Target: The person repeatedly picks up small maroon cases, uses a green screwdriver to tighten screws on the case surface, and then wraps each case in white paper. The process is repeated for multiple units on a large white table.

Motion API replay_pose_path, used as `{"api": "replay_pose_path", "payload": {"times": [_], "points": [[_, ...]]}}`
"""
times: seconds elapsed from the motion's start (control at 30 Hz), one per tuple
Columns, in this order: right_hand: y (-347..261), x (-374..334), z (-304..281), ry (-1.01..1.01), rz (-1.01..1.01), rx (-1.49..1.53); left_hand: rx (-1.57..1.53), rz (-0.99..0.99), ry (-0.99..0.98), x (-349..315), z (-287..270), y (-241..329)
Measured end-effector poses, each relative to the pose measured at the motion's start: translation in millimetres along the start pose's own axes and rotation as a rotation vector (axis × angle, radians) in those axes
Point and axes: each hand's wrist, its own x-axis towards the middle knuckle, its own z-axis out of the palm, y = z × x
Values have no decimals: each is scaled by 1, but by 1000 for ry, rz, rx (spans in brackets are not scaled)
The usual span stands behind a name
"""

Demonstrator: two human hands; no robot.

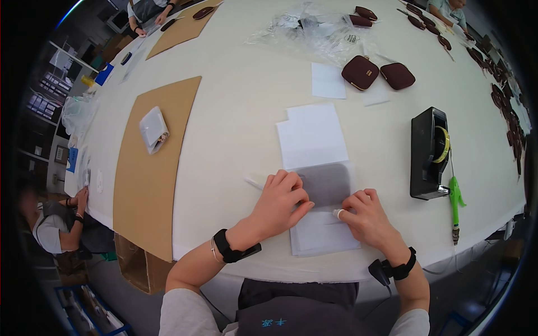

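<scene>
A dark grey sheet with a paler see-through border [326, 183] lies over a stack of white paper sheets [322, 235] at the table's near edge. My left hand [283, 203] is at the left edge of the grey sheet, its fingers curled and its thumb close to the index finger. What lies between them, if anything, is hidden. At the sheet's right edge, my right hand [367, 217] has its fingers bent together on the border, and a white cover [338, 214] shows on one digit. More white paper [314, 134] extends beyond the grey sheet.
A black tape dispenser [428, 154] and a green air gun [454, 201] stand to the right. Two maroon zip cases [360, 73] lie beyond, near crumpled clear plastic bags [319, 33]. Brown cardboard [148, 196] holds a clear packet [153, 130] on the left. Other people work around the table.
</scene>
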Motion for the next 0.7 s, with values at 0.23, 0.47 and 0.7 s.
{"api": "replay_pose_path", "payload": {"times": [0.23, 0.47, 0.7], "points": [[-25, 27, -38, -15, 86, 221, 1, -7, -18, 1, 2, -3], [-13, 56, 11, 105, -15, 150, 93, -54, -10, -14, -19, -11], [-12, 55, 19, 102, -24, 110, -56, -445, -319, -44, -36, 2]]}}
